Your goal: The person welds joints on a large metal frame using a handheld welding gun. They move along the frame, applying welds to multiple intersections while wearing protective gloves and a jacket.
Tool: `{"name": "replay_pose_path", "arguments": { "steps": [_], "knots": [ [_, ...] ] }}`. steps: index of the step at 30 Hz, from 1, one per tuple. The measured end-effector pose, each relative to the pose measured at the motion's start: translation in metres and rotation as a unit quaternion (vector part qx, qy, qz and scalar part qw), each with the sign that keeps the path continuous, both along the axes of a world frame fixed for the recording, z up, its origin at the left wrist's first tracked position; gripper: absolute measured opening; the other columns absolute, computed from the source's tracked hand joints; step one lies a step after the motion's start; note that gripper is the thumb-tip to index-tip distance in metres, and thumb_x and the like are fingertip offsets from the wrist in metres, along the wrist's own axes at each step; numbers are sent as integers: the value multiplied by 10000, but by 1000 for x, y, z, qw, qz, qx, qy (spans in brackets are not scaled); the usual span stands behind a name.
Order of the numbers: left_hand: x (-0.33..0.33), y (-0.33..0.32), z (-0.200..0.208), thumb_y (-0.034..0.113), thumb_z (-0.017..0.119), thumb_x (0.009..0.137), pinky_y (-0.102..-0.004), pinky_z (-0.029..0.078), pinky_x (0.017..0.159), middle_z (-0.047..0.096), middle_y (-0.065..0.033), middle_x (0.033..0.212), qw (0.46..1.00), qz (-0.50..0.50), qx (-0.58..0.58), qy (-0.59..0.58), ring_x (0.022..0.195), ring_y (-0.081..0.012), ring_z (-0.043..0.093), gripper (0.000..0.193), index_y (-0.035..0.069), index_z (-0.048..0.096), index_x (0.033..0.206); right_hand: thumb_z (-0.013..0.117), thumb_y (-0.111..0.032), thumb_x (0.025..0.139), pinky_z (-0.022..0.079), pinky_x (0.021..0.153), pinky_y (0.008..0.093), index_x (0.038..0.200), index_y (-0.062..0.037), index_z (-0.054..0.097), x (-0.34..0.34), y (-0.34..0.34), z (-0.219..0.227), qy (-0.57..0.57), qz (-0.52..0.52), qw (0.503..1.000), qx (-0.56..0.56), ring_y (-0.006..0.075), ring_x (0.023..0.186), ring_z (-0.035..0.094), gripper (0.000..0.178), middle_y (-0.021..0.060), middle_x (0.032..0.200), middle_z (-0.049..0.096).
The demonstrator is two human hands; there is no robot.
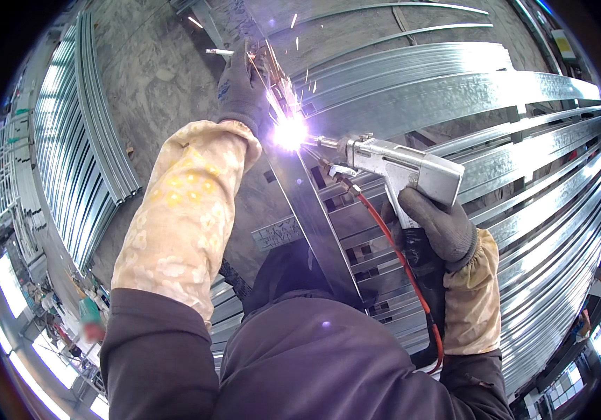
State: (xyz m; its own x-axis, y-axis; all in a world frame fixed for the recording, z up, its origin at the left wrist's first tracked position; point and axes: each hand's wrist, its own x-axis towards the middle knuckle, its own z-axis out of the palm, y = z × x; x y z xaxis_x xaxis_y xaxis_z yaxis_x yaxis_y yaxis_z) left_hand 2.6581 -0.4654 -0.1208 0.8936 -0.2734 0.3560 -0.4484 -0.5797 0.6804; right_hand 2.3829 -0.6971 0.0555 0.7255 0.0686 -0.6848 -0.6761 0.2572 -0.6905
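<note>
My right hand [437,227], in a dark grey glove, is closed around the handle of a silver pistol-shaped welding gun [402,162]. Its nozzle points left at a glaring white-violet weld spot on a long metal bar [306,203], and sparks fly up from there. A red hose [391,241] runs from near the nozzle down past my right wrist. Just beyond the glare, my left hand [239,91], also gloved, is closed at the bar's far part, beside a brownish metal piece [269,59]. A thin white stick [218,52] juts out by its fingers. Glare and smoke hide what it grips.
Long shiny metal profiles [524,231] lie in rows to the right, and a curved-looking stack of profiles [80,140] stands at the left. Grey concrete floor [146,77] shows between them. A short marked metal strip [276,233] lies left of the bar, near my body.
</note>
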Motion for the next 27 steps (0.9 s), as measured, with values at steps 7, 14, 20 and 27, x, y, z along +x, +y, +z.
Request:
{"name": "replay_pose_path", "arguments": {
  "steps": [7, 14, 20, 27],
  "knots": [
    [-4, 0, 5, 311, 565, 1014, -484, 535, 797, 685, -221, 1044, 990, 20, -92, 101, 927, -405, 674, 343, 75, 590, 1262, 601, -208, 995, 530, 608, 268, 1200, 25, 608, -2, 0, 1, 1, 20, 1000, -16, 105, 715, 620, 310, 55, 855, 671],
    [-4, -3, 18, 284, 517, 1059, -408, 489, 1001, 653, -167, 1286, 996, -6, 36, 79, 1185, -308, 630, 416, 78, 518, 1421, 593, -210, 1000, 516, 711, 286, 1159, 28, 626, -3, -2, 3, -7, 32, 999, -34, 121, 794, 626, 288, 54, 872, 676],
    [-5, -4, 14, 295, 528, 1056, -401, 502, 994, 658, -172, 1292, 998, 12, 46, 34, 1193, -306, 638, 433, 73, 513, 1428, 597, -207, 1002, 505, 772, 286, 1131, 26, 640, -7, -3, 3, -13, 35, 999, -35, 126, 854, 624, 270, 53, 892, 677],
    [5, 0, -1, 259, 581, 989, -464, 529, 774, 664, -179, 1012, 997, 24, 59, 48, 890, -371, 672, 302, 65, 587, 1220, 597, -204, 1005, 509, 756, 289, 1117, 26, 643, -10, -5, 0, -14, 44, 999, -24, 131, 832, 633, 259, 60, 891, 676]
  ]
}}
